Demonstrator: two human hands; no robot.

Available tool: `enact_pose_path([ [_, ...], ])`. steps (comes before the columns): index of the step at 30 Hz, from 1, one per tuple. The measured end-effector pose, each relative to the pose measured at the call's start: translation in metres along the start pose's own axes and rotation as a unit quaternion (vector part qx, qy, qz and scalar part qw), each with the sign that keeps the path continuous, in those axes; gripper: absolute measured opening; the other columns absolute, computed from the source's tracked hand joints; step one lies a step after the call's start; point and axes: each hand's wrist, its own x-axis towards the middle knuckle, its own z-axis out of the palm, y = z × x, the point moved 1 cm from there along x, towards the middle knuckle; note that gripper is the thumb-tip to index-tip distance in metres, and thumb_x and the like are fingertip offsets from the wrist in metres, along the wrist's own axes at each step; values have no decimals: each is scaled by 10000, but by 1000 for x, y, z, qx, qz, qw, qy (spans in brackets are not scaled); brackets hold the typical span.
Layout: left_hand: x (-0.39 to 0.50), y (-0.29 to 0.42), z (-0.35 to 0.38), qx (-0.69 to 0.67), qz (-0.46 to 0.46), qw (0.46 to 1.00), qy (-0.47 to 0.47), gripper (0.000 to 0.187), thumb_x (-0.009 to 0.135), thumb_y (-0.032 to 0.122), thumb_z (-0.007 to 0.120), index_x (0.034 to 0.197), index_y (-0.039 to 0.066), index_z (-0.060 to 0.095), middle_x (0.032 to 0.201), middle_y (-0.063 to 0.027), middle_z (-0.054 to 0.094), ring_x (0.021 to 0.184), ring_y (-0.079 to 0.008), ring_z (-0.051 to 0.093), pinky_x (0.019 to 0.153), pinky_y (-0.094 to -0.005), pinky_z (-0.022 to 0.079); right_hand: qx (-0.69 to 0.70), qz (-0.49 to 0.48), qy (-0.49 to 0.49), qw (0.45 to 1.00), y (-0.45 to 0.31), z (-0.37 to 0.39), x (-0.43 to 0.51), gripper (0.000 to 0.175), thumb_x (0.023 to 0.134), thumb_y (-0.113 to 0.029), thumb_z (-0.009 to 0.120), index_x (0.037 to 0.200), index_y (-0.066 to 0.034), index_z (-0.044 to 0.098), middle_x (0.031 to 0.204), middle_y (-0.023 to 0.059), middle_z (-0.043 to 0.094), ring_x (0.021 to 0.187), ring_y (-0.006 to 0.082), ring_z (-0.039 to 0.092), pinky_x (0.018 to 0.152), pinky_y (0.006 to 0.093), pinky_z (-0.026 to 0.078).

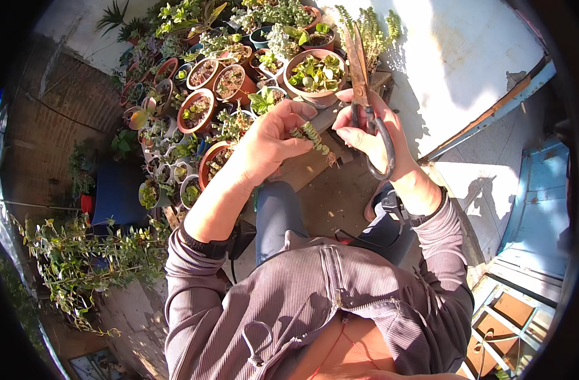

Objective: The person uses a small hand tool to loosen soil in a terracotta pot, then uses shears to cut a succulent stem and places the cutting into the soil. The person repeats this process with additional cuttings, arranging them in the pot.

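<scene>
Between the thumb and fingers of my left hand [270, 142] is a small succulent cutting [313, 135] with stacked green leaves. Thin brownish roots hang from its lower right end. My right hand [380, 128] holds a pair of rusty scissors [361, 80] with black handles, the blades pointing up and away from me. One handle loop hangs below the palm, and the blades look nearly closed. The two hands are apart, above the edge of a wooden board [301, 171]. Just beyond them stands a round terracotta-coloured pot [318, 97] of green rosette succulents.
Many potted succulents crowd the left and far side, among them a brown pot of soil [232, 85]. A trailing plant [90, 266] spreads at lower left. On the right are a white wall [441, 57] and a blue door [536, 199]. My knees [280, 213] are below the hands.
</scene>
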Motion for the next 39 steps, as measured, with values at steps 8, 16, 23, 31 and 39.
enact_pose_path([
  [8,-44,-10,-8,-123,5,989,-80,562,787,-64,611,1300,41,406,1142,-21,553,755,-40,527,603,-180,436,-156,-27,-122,980,-26,54,-9,462,798,-68,612,1232,-21,462,978,56,618,839,94,574,748,245,470],
  [16,-54,-26,-28,-256,-5,962,-99,498,808,51,699,1233,40,439,879,-20,595,678,-71,519,588,-192,388,-8,42,-122,992,-29,75,-16,511,805,-84,615,1269,-10,413,1002,105,597,899,126,564,791,258,469],
  [23,-58,-45,-22,-317,17,948,-12,159,870,153,652,964,85,544,799,18,557,701,-78,528,602,-206,416,-25,11,-38,999,-23,84,-12,530,781,-49,663,1258,-46,433,934,33,583,816,85,540,737,229,453],
  [31,-64,-62,-21,-236,15,970,-53,121,865,193,638,897,79,614,818,45,592,700,-35,475,629,-188,352,17,35,-2,999,-22,80,-12,556,764,-14,665,1263,-37,420,954,66,571,861,124,551,771,243,459],
  [39,-63,-56,-16,-180,44,981,-57,153,829,200,702,858,57,656,786,34,632,682,-41,482,659,-209,384,-7,9,1,1000,-15,76,-17,520,770,-18,657,1235,-50,427,917,48,566,823,100,548,710,226,463],
])
